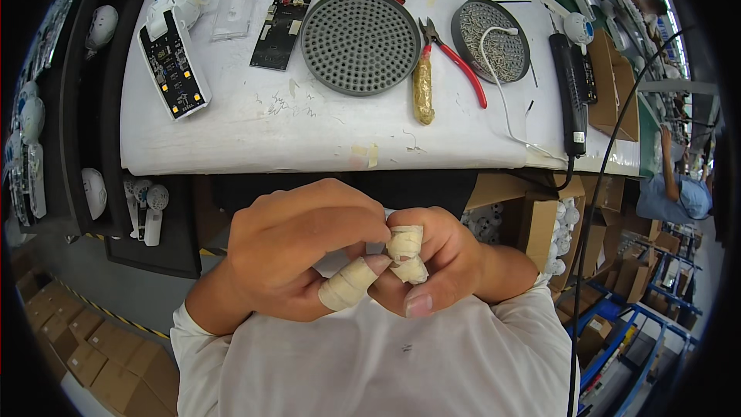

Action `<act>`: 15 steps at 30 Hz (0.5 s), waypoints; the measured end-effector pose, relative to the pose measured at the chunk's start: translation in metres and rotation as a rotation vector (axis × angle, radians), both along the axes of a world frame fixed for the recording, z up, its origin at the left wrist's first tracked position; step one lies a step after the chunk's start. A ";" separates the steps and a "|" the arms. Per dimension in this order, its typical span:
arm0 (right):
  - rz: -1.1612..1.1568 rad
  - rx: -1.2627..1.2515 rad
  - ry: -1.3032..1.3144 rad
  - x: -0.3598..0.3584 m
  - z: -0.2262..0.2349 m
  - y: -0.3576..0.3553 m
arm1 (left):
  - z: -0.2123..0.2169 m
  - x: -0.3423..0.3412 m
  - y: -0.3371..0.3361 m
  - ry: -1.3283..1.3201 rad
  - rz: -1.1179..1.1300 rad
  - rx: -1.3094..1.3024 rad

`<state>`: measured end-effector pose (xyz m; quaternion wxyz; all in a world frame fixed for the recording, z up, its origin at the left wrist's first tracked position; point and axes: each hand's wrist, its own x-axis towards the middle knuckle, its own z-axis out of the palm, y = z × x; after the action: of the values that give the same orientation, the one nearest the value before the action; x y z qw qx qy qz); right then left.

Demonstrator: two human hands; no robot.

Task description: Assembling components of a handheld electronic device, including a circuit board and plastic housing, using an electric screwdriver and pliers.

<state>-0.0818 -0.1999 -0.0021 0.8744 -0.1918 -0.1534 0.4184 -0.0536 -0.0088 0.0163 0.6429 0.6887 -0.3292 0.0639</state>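
In front of my chest, below the table's near edge, my two hands meet. My left hand is closed, with beige tape wound round its thumb. Its fingertips pinch at the finger tape round a bent finger of my right hand. That hand is curled up, its thumb lying alongside the wrapped finger, and no object shows in it. Whatever lies between the fingertips is partly hidden.
On the white table lie a holed round grey tray, red-handled cutters, a dish of screws, a black circuit board and a white device. An electric screwdriver lies right, its cable hanging down.
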 end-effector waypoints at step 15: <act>-0.235 -0.619 -0.703 0.013 0.017 -0.007 | 0.004 0.000 0.003 0.008 -0.074 0.077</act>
<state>-0.0684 -0.2069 0.0149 0.7128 -0.5889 -0.2850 0.2528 -0.0533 -0.0060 0.0198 0.6192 0.7004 -0.3541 0.0248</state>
